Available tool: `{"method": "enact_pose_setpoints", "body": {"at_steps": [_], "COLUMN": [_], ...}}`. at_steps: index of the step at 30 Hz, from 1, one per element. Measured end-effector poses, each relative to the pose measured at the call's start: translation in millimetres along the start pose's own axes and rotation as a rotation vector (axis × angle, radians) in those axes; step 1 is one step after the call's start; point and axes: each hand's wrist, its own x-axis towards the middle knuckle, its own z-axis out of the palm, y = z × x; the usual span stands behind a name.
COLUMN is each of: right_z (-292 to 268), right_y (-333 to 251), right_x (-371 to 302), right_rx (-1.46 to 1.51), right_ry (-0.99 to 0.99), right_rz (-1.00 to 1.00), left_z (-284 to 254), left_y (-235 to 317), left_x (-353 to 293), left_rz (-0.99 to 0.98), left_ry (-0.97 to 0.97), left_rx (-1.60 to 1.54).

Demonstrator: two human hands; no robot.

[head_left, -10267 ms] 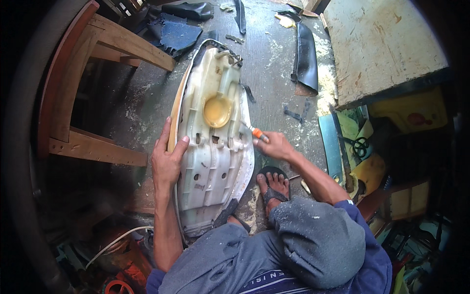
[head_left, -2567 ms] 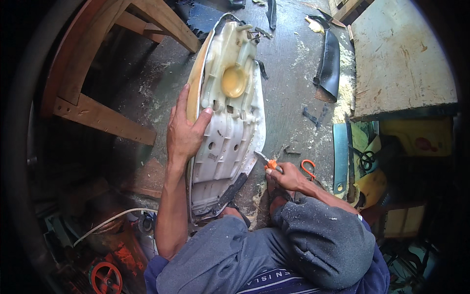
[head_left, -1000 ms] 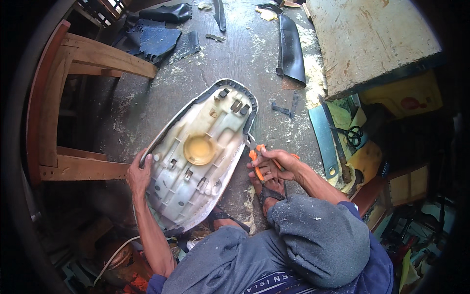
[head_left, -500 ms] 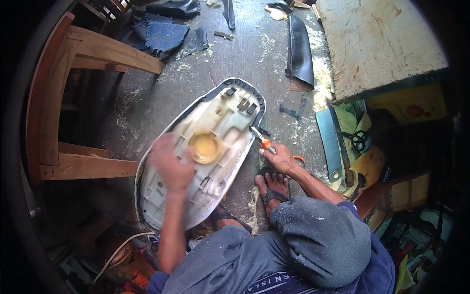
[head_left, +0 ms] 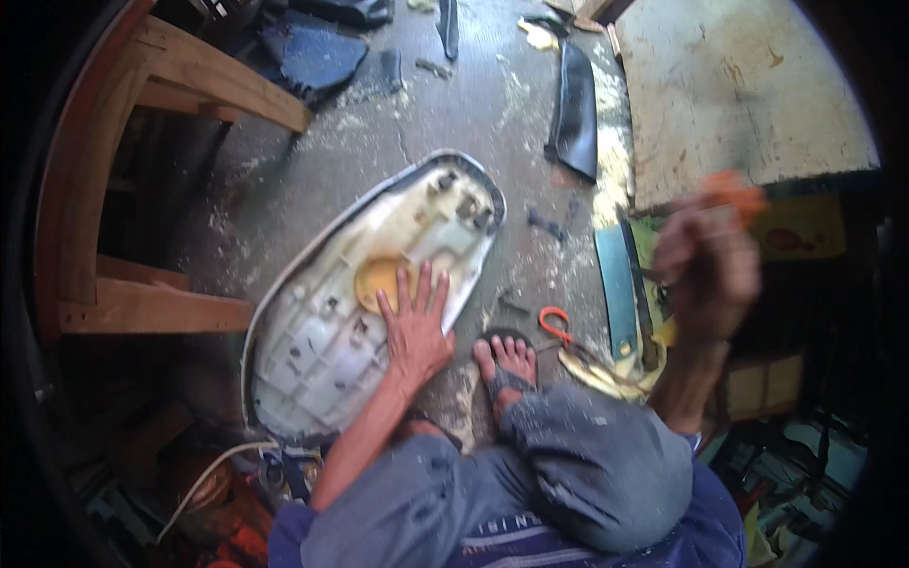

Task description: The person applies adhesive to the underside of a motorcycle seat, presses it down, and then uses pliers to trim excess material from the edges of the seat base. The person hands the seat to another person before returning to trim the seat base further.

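Note:
A motorcycle seat (head_left: 317, 346) lies on the floor in front of me, its pale plastic underside facing up and a dark cover edge running round its rim. My left hand (head_left: 417, 336) rests on that underside, fingers spread, beside a round yellowish recess (head_left: 371, 284). Up at the right, away from the seat, my right hand (head_left: 715, 270) is closed on orange-handled pliers (head_left: 735, 195). Motion smears both hand and tool, so the jaws cannot be made out. Near my foot lie orange-handled scissors (head_left: 555, 324) and a small dark scrap (head_left: 514, 304).
A wooden stool (head_left: 170, 308) stands to the left. Pale board (head_left: 739, 85) fills the far right, with a long blue-green strip (head_left: 617, 289) below it. Black cover pieces (head_left: 575, 114) and dark scraps (head_left: 545, 225) lie on the dusty floor.
My right hand has swung up and right from the seat's edge with the pliers. My left hand has shifted right across the underside and now lies still. More of the scissors shows.

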Motion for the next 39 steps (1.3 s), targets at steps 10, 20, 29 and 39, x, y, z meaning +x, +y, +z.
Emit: {"method": "enact_pose_setpoints", "body": {"at_steps": [10, 20, 29, 39], "right_z": [-84, -21, -25, -40], "right_y": [137, 244, 235, 222], "right_x": [-18, -68, -63, -59], "right_rx": [-1.639, -1.548, -1.607, 0.054], "right_ry": [-0.42, -0.269, -0.383, -0.144], "right_rz": [0.521, 0.023, -0.039, 0.844], "left_z": [6, 3, 9, 38], "left_y": [-7, -6, -5, 7], "left_x": [0, -1, 0, 27], "left_rz": [0.06, 0.072, 0.055, 0.318], "left_ry": [0.066, 0.071, 0.064, 0.256], "left_rx": [-0.052, -0.065, -0.044, 0.123]}}
